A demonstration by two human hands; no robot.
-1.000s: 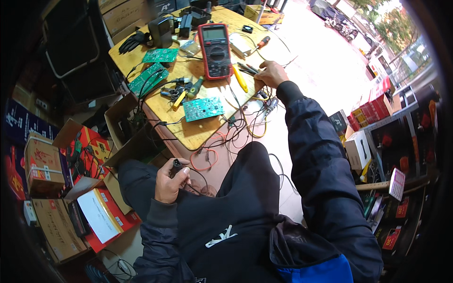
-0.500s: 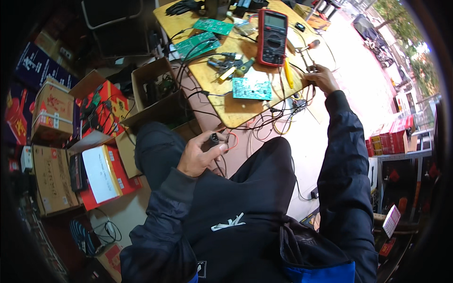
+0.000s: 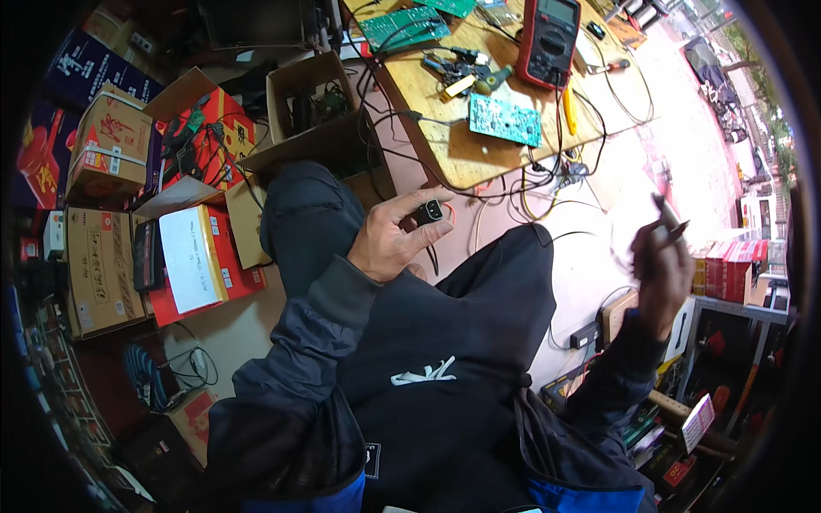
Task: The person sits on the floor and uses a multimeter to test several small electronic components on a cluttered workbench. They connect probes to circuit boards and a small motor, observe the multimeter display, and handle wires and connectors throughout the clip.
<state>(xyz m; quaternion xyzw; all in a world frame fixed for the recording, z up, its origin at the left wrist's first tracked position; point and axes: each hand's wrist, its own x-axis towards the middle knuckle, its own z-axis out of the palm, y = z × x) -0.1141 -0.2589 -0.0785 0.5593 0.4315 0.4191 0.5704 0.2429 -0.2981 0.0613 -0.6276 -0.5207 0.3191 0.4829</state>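
Observation:
My left hand (image 3: 385, 239) is above my lap, its thumb and fingers closed around a black power connector (image 3: 431, 211). The socket end with its metal pins faces up, and a dark cable (image 3: 434, 259) hangs below it. A short red-orange wire shows behind the fingers. Off to the right of the table, my right hand (image 3: 663, 274) is raised and blurred. A slim dark tool with a reddish end (image 3: 665, 209) sticks up from its closed fingers; its kind cannot be made out. A green circuit board (image 3: 505, 120) lies near the table's front corner.
On the wooden table (image 3: 436, 154) are a red multimeter (image 3: 550, 43), more green boards (image 3: 402, 30), a screwdriver (image 3: 609, 66) and tangled cables (image 3: 543, 175). Open cardboard boxes (image 3: 312, 145) stand at left. A power strip (image 3: 616, 316) lies at lower right.
My right hand has left the table edge and swung right and toward me, carrying the slim tool. My left hand has shifted slightly right and up, turning the connector's pins into view.

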